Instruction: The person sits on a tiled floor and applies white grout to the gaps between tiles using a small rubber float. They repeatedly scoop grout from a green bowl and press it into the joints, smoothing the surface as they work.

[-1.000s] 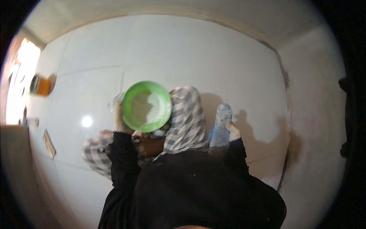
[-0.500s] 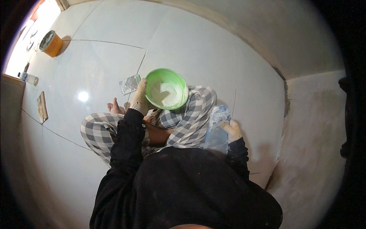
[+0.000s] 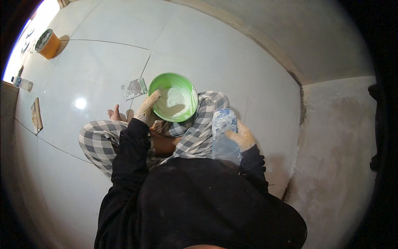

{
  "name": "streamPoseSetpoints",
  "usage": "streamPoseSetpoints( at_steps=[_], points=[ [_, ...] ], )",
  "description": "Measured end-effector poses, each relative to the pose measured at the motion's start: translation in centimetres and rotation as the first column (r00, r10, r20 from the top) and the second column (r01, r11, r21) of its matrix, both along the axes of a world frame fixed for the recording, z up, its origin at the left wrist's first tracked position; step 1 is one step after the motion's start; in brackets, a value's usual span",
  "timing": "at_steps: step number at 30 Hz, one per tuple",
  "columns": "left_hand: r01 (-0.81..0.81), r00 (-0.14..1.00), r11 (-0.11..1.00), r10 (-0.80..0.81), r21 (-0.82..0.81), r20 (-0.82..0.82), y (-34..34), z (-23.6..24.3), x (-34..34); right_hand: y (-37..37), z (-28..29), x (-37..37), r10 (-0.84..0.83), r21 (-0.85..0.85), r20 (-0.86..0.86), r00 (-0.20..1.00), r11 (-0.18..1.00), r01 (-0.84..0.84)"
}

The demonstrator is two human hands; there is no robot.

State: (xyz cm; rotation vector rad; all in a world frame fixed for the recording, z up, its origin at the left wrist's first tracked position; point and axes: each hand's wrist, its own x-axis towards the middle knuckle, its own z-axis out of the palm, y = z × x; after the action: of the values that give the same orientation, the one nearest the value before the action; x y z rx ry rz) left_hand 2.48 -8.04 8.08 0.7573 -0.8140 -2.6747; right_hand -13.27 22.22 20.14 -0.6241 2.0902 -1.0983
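Observation:
A round green bowl (image 3: 191, 108) with a wet-looking white mix (image 3: 174, 97) inside is tilted above my crossed legs. My left hand (image 3: 146, 110), in a cream knit glove, grips its left rim. The thumb lies over the edge; the other fingers are hidden beneath. My right hand (image 3: 242, 137), also gloved, is closed on a long, round-topped plastic packet (image 3: 225, 128) by my right knee. The packet is blue and white above, clear bluish below, with white smears. Its lower end reaches my black shirt.
Past the bowl, a smeared flat plate (image 3: 134, 89) lies on the pale tiled floor (image 3: 103, 62). Farther left are an orange bucket (image 3: 48, 45), a clear bottle (image 3: 25, 84) and a wooden piece (image 3: 36, 116). A bare wall (image 3: 331, 124) rises on the right.
The view has shifted slightly, moving the scene left. My right hand and the packet have come a little closer to the bowl. My left thumb reaches farther over the rim.

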Motion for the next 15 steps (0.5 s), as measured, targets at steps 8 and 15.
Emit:
streamPoseSetpoints(
  at_steps=[8,15],
  points=[
    [-0.056,0.998,0.985,0.061,-0.162,0.026,-0.6,1.6,1.7,-2.4,-0.8,1.3,0.103,0.144,-0.339,0.935,0.988,-0.057],
    [-0.113,0.993,0.985,0.106,0.13,0.059,-1.5,1.8,1.0,-3.7,0.0,0.8,0.102,0.154,-0.208,0.973,0.985,-0.071]
  ],
)
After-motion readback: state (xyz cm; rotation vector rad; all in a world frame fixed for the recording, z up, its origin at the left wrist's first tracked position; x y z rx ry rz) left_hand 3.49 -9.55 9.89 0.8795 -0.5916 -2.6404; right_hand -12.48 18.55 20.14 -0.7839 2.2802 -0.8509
